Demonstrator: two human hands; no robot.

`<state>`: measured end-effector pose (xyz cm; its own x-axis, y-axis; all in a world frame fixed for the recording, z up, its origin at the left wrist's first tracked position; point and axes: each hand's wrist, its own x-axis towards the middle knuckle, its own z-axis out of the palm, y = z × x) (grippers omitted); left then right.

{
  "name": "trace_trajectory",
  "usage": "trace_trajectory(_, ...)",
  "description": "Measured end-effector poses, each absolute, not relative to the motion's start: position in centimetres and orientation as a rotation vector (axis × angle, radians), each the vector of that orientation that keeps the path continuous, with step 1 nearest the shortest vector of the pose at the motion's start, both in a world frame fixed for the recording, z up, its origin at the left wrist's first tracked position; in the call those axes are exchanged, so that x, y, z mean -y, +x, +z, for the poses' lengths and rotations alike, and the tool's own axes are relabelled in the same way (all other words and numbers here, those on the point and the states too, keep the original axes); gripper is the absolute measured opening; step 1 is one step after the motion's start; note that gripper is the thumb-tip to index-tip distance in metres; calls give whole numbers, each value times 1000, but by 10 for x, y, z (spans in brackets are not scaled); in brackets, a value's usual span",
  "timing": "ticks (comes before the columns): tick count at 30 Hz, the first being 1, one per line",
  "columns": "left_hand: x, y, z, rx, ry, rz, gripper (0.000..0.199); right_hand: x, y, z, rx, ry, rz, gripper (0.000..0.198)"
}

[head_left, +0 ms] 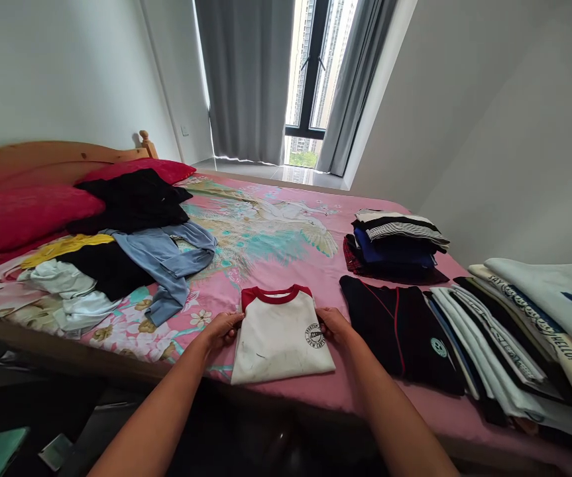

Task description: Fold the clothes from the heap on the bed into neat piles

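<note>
A folded white T-shirt (pixel 276 338) with a red collar and red shoulders lies at the near edge of the bed, a round black print on its right side. My left hand (pixel 223 329) pinches its left edge, fingers closed on the cloth. On the opposite edge, my right hand (pixel 334 323) grips the fabric beside the print. Just right of that hand is a folded black garment (pixel 395 324) with red piping and a small pale round badge.
Unfolded clothes, among them a blue-grey shirt (pixel 164 258) and a black garment (pixel 136 199), are heaped at left near red pillows (pixel 32 215). Folded stacks (pixel 400 242) and a row of folded shirts (pixel 494 338) occupy the right. Pink floral bedding (pixel 266 199) covers the bed.
</note>
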<state>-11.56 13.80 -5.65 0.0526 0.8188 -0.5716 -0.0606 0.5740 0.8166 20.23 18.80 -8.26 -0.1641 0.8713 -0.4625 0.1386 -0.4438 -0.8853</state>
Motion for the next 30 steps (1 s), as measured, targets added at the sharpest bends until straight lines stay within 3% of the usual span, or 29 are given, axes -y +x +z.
trace_trajectory(8,-135,-117,-60,-1354,781,806,40,-183,201,-72,1176,-1540,1660,34)
trace_trajectory(26,-132,-109,-55,-1598,855,950,43,-186,197,-82,1146,-1564,1367,23)
trace_trajectory(30,-134,-113,-52,-1602,847,900,41,-188,199,-81,1173,-1558,1402,30)
